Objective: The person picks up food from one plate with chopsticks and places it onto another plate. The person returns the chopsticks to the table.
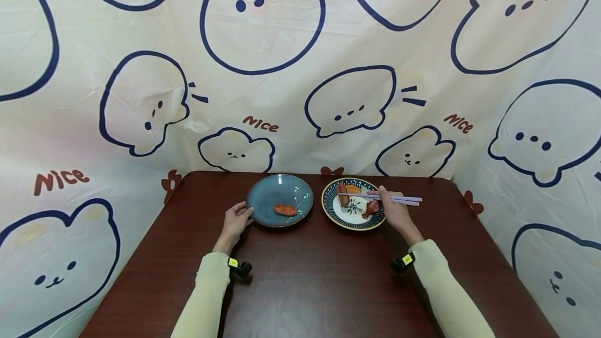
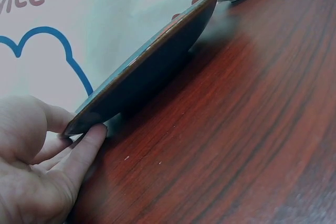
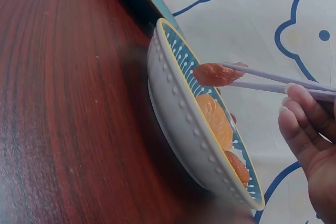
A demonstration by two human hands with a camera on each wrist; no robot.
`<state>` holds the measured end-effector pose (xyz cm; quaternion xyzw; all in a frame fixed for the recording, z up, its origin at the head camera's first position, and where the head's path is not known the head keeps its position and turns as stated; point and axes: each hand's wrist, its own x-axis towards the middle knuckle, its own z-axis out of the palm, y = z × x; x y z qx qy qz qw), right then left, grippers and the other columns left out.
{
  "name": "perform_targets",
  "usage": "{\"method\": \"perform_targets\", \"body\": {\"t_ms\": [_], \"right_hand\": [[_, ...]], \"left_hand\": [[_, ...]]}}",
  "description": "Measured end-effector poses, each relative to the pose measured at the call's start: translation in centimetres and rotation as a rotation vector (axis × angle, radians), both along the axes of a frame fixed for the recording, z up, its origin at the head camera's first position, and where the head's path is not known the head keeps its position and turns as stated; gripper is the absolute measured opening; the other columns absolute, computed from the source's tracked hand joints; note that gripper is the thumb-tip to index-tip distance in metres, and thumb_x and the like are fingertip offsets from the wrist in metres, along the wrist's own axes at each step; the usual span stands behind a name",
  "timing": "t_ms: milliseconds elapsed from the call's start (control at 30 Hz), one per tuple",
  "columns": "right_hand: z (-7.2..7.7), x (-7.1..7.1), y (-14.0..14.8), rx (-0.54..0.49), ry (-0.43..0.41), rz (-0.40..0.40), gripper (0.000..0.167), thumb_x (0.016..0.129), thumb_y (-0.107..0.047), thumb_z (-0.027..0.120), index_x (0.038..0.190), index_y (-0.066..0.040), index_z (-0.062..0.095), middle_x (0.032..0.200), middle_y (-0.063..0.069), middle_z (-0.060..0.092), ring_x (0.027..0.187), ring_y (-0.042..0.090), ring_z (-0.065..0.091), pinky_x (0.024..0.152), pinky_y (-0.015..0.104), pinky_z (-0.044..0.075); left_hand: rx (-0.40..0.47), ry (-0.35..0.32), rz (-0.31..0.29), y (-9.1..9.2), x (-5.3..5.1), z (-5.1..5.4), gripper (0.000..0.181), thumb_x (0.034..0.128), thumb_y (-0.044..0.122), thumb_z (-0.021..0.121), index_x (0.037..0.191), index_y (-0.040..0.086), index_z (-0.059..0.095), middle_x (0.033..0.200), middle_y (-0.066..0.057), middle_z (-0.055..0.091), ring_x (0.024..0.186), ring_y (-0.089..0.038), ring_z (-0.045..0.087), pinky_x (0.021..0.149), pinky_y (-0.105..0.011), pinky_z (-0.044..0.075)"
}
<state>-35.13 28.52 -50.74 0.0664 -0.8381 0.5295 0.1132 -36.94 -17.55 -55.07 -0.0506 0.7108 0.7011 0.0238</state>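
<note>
My left hand (image 1: 235, 223) pinches the near-left rim of a blue plate (image 1: 260, 200), thumb and fingers at its edge in the left wrist view. A reddish-brown piece of food (image 1: 285, 210) lies on that plate. My right hand (image 1: 396, 213) holds light purple chopsticks (image 1: 406, 201) above a patterned dish (image 1: 328, 213) with a yellow rim. In the right wrist view, the chopsticks' tips grip a reddish-brown, sausage-like piece (image 3: 212, 74) over the dish. An orange round piece (image 3: 214, 121) and another brown piece (image 3: 237, 167) lie in the dish.
Both dishes stand side by side near the far edge of a dark brown wooden table (image 1: 319, 286). A pale curtain (image 1: 291, 93) with blue bear drawings hangs behind and at both sides. Each wrist wears a small black camera (image 1: 240, 268).
</note>
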Motion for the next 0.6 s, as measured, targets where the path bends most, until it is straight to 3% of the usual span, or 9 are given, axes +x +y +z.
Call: {"method": "perform_targets", "body": {"t_ms": [300,600], "right_hand": [[0.3,0.2,-0.8,-0.007,0.025,0.017,0.067,0.111,-0.048,0.033,0.122,0.006,0.071,0.088,0.021,0.071,0.076,0.022,0.064,0.070,0.037,0.063],[1.0,0.6,-2.2,-0.053,0.128,0.033,0.052,0.113,-0.033,0.038,0.116,0.002,0.075,0.084,0.021,0.068,0.074,0.036,0.064,0.058,0.038,0.061]], "left_hand": [[-0.011,-0.004,0.013,0.0,-0.2,-0.1,0.048,0.1075,0.009,0.052,0.151,-0.005,0.040,0.145,-0.031,0.050,0.132,-0.043,0.054,0.106,-0.043,0.055],[-0.014,-0.003,0.011,0.1,0.0,0.1,0.048,0.1075,0.009,0.052,0.152,-0.005,0.039,0.144,-0.031,0.050,0.131,-0.043,0.054,0.105,-0.043,0.055]]}}
